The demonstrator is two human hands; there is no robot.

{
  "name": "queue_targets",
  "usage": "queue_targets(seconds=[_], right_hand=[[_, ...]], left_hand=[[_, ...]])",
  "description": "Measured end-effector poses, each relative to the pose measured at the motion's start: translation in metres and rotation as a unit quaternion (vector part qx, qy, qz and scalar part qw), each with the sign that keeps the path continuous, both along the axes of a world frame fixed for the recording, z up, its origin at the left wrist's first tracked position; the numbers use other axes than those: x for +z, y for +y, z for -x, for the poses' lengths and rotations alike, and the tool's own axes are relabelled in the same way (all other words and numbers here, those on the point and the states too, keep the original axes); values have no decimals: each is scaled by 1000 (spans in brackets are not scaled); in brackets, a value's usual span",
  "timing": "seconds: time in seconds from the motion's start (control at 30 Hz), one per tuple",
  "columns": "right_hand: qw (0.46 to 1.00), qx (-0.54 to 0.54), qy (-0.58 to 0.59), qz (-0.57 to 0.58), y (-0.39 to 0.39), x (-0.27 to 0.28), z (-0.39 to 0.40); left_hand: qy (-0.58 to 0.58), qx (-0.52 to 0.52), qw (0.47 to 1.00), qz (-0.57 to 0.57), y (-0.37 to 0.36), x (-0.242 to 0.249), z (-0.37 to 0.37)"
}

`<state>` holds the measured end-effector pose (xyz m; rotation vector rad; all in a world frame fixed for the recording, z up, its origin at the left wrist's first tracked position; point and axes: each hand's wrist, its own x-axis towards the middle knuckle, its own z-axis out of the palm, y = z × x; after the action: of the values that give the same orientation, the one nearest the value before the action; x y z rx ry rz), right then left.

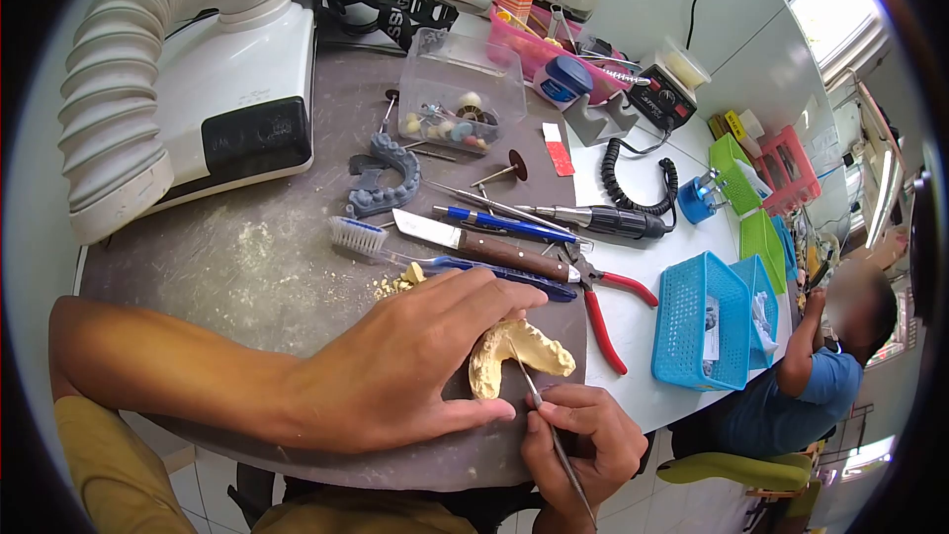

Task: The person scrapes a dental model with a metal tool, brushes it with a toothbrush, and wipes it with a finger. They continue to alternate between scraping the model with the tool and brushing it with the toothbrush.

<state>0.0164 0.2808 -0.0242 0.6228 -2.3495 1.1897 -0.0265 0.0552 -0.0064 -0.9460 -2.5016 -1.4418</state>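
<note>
A cream plaster dental cast [539,351], shaped like a horseshoe, is near the front edge of the bench. My left hand [410,361] steadies it from the left, fingers at its far side and thumb by its near side. Held like a pen in my right hand [590,438] is a thin metal dental carver [530,388], its tip reaching the inner curve of the cast. Cream plaster crumbs [388,287] lie beyond my left hand. Part of the cast's left side is covered by my fingers.
Beyond the cast lie a toothbrush [358,236], a plaster knife [504,252], red-handled pliers [601,321], a handpiece [613,221] and a grey dental model [381,183]. A hose [109,109] arches at left. Blue baskets [697,326] stand right; a person [801,386] sits beyond.
</note>
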Motion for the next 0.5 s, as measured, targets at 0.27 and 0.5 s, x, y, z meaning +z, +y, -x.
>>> queue_targets(seconds=[0.27, 0.5], right_hand=[[1000, 5, 14, -23, -1, 4, 0], [998, 14, 7, -63, 1, 7, -2]], left_hand=[[20, -4, 1000, 7, -1, -3, 1], [16, -5, 1000, 6, -1, -3, 1]])
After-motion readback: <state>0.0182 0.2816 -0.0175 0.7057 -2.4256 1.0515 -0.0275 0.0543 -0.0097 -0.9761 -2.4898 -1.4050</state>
